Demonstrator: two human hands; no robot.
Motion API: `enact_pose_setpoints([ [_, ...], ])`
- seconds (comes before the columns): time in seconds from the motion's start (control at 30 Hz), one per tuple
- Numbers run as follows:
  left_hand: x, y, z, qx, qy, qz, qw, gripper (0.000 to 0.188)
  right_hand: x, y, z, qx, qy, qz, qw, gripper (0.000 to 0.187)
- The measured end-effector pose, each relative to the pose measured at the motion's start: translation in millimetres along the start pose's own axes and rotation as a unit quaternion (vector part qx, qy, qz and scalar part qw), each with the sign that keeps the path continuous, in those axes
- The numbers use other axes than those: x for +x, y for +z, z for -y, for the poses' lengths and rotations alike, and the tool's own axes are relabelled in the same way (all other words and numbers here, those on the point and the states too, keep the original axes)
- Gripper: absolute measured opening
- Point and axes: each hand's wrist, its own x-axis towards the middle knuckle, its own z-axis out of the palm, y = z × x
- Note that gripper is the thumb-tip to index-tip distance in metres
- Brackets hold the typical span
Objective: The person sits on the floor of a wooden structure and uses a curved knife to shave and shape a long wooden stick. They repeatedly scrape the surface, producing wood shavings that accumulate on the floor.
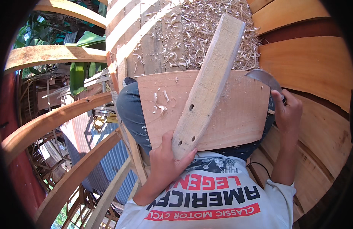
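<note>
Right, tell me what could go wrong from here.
The curved knife in the right hand has a bare blade; a slip could cut the left hand. The wooden bar lies slanted across the board, held only at its near end, so its far end might swing under pressure.

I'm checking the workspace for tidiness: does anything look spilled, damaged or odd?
Wood shavings lie strewn over the planks, with a few on the lap board, so it looks untidy. The wooden bar has three dark holes toward the left hand, breaking its plain face; whether they're damage, I can't tell.
</note>
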Motion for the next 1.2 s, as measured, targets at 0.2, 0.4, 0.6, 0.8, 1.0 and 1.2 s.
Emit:
enact_pose_setpoints([
  [0.2, 6, 3, -5, -0.009, 0.01, -0.013, 1.0, 0.065, -44, 36, 37, -0.019, -0.17, 0.068, 0.983, 0.057],
  [0.4, -2, 7, -4, 0.029, -0.018, 0.024, 0.999, 0.063, -13, 42, 21, -0.044, -0.119, -0.005, 0.992, 0.059],
  [0.6, -7, 6, -11, -0.027, -0.036, 0.063, 0.997, 0.061, 37, -3, -34, -0.052, 0.095, -0.044, 0.993, 0.06],
  [0.8, 9, 1, -12, -0.102, -0.04, 0.089, 0.99, 0.06, -35, 31, 21, 0.055, -0.145, 0.052, 0.987, 0.053],
  [1.0, 10, 1, -6, -0.19, -0.053, 0.085, 0.977, 0.06, -50, 36, 37, 0.042, -0.199, 0.088, 0.975, 0.057],
  [1.2, 5, 5, -6, -0.166, -0.066, 0.088, 0.98, 0.057, -25, 41, 11, -0.009, -0.143, 0.01, 0.99, 0.059],
])
